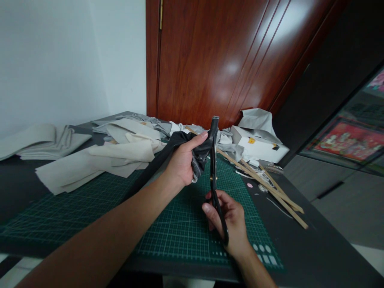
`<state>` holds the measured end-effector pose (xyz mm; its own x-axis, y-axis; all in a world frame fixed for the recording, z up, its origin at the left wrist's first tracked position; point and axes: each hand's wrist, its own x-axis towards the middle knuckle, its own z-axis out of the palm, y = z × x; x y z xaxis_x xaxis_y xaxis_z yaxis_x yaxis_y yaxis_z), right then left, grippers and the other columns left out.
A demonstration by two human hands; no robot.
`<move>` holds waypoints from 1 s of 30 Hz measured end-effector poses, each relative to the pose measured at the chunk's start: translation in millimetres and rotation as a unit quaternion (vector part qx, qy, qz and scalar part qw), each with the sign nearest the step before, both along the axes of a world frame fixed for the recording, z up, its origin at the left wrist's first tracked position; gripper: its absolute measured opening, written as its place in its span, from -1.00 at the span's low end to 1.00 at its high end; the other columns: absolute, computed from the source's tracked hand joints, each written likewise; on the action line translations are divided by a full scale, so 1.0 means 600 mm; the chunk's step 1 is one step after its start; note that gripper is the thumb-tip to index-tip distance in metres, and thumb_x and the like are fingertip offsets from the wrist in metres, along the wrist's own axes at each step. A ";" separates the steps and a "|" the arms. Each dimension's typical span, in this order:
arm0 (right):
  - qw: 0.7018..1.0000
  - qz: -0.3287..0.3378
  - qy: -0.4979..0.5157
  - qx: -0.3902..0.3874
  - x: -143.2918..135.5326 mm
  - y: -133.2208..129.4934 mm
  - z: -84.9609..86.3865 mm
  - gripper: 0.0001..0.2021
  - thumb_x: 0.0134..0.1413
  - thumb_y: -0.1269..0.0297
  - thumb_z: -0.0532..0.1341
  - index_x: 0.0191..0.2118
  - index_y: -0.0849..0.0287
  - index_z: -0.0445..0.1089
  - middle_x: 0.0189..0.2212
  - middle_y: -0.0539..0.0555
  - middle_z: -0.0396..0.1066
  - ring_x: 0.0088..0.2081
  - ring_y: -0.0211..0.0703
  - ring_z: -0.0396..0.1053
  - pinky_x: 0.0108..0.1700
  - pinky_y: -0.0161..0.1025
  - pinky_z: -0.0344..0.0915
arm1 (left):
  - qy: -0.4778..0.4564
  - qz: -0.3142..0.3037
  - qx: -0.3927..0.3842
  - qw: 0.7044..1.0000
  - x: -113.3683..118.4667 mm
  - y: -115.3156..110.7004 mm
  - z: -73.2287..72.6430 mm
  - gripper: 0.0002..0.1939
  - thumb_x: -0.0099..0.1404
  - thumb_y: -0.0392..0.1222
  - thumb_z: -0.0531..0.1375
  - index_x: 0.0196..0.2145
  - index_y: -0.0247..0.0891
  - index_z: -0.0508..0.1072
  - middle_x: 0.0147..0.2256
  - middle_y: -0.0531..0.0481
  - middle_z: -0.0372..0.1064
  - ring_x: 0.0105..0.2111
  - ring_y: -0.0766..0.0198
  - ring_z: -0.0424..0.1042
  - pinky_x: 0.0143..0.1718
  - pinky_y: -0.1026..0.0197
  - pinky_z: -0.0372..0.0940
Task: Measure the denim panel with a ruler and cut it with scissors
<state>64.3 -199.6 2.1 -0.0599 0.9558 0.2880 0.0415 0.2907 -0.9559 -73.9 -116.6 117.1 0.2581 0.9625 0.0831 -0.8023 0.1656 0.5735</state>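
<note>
My left hand (183, 162) is closed round a bunched dark cloth (201, 151), its thumb pressed on top. A narrow end of the cloth sticks up past the thumb, and a darker length trails down to the left behind my forearm. My right hand (229, 216) grips the handles of black scissors (213, 176), which point upward. Their blades lie against the cloth's right side, close together; whether cloth is between them I cannot tell. Both hands are above a green gridded cutting mat (186, 224).
Cream fabric pieces (126, 154) lie left on the dark table (300, 248), with folded grey cloth (54, 140) farther left. At the right are wooden strips (270, 186), scraps and a white box (258, 144). A brown door (207, 60) stands behind.
</note>
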 end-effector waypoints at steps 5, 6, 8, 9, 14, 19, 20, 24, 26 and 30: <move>1.000 -0.011 -0.010 0.008 -0.001 0.001 0.002 -0.62 0.12 -0.03 0.44 -0.19 0.19 0.45 -0.62 -0.17 0.24 -0.67 -0.37 0.15 -0.65 -0.43 0.13 | 0.029 0.009 -0.026 0.999 -0.005 -0.001 0.001 -0.86 0.31 -0.34 0.28 -0.42 -0.38 0.58 -0.49 -0.08 0.59 -0.56 0.28 0.54 -0.45 0.27 0.45; 1.000 -0.012 -0.011 0.010 -0.001 0.001 0.002 -0.62 0.12 -0.03 0.44 -0.20 0.19 0.45 -0.62 -0.17 0.24 -0.67 -0.37 0.15 -0.65 -0.43 0.13 | 0.032 0.005 -0.029 0.999 -0.006 -0.001 0.001 -0.86 0.31 -0.34 0.27 -0.42 -0.38 0.58 -0.49 -0.09 0.59 -0.56 0.27 0.54 -0.46 0.27 0.44; 1.000 -0.015 -0.012 0.014 0.000 0.002 0.002 -0.61 0.13 -0.04 0.43 -0.20 0.19 0.45 -0.62 -0.17 0.23 -0.68 -0.38 0.15 -0.65 -0.44 0.14 | 0.040 -0.009 -0.039 0.998 -0.007 0.001 0.001 -0.84 0.30 -0.34 0.27 -0.43 -0.39 0.58 -0.51 -0.11 0.59 -0.59 0.27 0.51 -0.49 0.26 0.43; 1.000 -0.016 -0.011 0.016 0.000 0.002 0.002 -0.61 0.13 -0.05 0.43 -0.20 0.18 0.44 -0.62 -0.18 0.23 -0.68 -0.38 0.15 -0.65 -0.44 0.13 | 0.047 -0.016 -0.046 0.998 -0.008 0.002 0.001 -0.84 0.31 -0.34 0.27 -0.44 -0.39 0.58 -0.51 -0.11 0.58 -0.61 0.27 0.50 -0.51 0.26 0.43; 1.000 -0.018 -0.007 0.022 0.002 0.003 0.001 -0.62 0.15 -0.05 0.43 -0.20 0.17 0.45 -0.63 -0.18 0.22 -0.68 -0.38 0.15 -0.65 -0.45 0.12 | 0.081 -0.052 -0.060 0.994 -0.010 0.005 0.003 -0.83 0.34 -0.37 0.24 -0.39 -0.45 0.61 -0.51 -0.14 0.58 -0.60 0.26 0.51 -0.49 0.25 0.46; 1.000 -0.008 -0.006 0.018 0.001 0.003 -0.002 -0.63 0.15 -0.04 0.44 -0.18 0.16 0.45 -0.62 -0.18 0.24 -0.68 -0.39 0.15 -0.65 -0.45 0.12 | 0.079 -0.058 -0.058 0.993 -0.012 0.008 0.001 -0.82 0.30 -0.42 0.22 -0.44 -0.44 0.59 -0.55 -0.10 0.54 -0.64 0.30 0.48 -0.57 0.30 0.40; 1.000 -0.006 -0.007 0.017 0.001 0.003 -0.003 -0.63 0.15 -0.04 0.44 -0.18 0.17 0.45 -0.62 -0.18 0.24 -0.68 -0.38 0.15 -0.65 -0.45 0.12 | 0.077 -0.059 -0.055 0.994 -0.012 0.009 0.000 -0.81 0.29 -0.43 0.22 -0.46 -0.43 0.57 -0.57 -0.08 0.52 -0.65 0.31 0.46 -0.60 0.31 0.37; 1.000 -0.004 -0.001 0.010 0.001 0.001 -0.005 -0.63 0.15 -0.03 0.44 -0.17 0.17 0.44 -0.62 -0.18 0.24 -0.68 -0.39 0.15 -0.65 -0.45 0.12 | 0.073 -0.043 -0.055 0.995 -0.015 0.012 -0.002 -0.83 0.28 -0.42 0.21 -0.45 -0.42 0.55 -0.56 -0.09 0.52 -0.66 0.32 0.44 -0.62 0.32 0.35; 1.000 -0.002 0.003 0.009 0.001 0.001 -0.005 -0.62 0.15 -0.03 0.44 -0.17 0.17 0.44 -0.62 -0.19 0.23 -0.68 -0.39 0.14 -0.65 -0.45 0.12 | 0.065 -0.035 -0.046 0.996 -0.015 0.012 -0.003 -0.89 0.25 -0.40 0.23 -0.41 -0.40 0.55 -0.54 -0.09 0.53 -0.64 0.31 0.45 -0.60 0.31 0.37; 1.000 0.004 0.008 0.009 -0.001 0.001 -0.002 -0.62 0.14 -0.04 0.44 -0.19 0.17 0.44 -0.62 -0.19 0.23 -0.69 -0.39 0.14 -0.66 -0.44 0.12 | 0.022 -0.019 -0.011 1.000 -0.010 0.013 -0.008 -0.97 0.17 -0.37 0.29 -0.40 -0.31 0.53 -0.55 -0.01 0.52 -0.61 0.29 0.47 -0.54 0.28 0.40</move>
<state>63.7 -198.8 0.7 -0.0635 0.9497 0.3065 0.0241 0.3085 -0.9509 -80.1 -109.0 112.4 0.2966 0.9537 0.0499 -0.7695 0.2077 0.6040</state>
